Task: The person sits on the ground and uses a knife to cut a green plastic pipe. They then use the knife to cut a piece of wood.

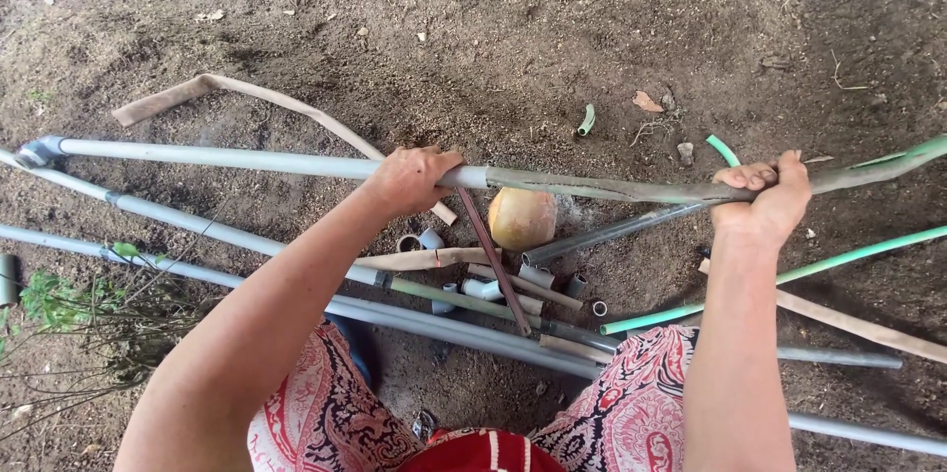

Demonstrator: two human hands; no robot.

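A long grey plastic pipe (247,160) runs across the view above bare soil, its right part dirty and greenish. My left hand (412,179) grips it near the middle. My right hand (764,198) grips it further right, where a thin grey pipe (612,232) meets it. The pipe's left end carries a grey elbow fitting (39,150). Beneath my hands on the ground lie a round tan gourd-like object (522,217) and a thin rusty rod (493,260).
Several more grey pipes (197,232) lie across the dirt near my knees, with small grey fittings (483,289), green hoses (848,257), wooden strips (247,92) and a weed (59,299) at left. My patterned red trousers (326,413) fill the bottom.
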